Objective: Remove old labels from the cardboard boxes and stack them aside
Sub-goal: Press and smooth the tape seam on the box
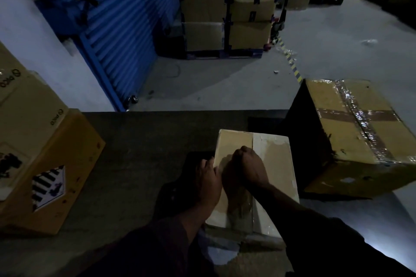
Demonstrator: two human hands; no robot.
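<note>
A small cardboard box (276,164) lies in front of me on the dark floor strip, its top crossed by clear tape and pale torn patches. My left hand (208,177) grips the box's left edge. My right hand (246,164) rests on the top with fingers curled tight, pinching at the surface near the tape seam; what it pinches is too dark to make out. A bigger taped cardboard box (351,128) sits to the right, apart from the small one.
Yellow-brown cartons (45,159) with a striped diamond label stand at the left. A blue roller shutter (117,24) and stacked boxes on a pallet (227,18) fill the back. Grey concrete floor (213,87) lies between. A pale scrap (221,253) lies under the near edge.
</note>
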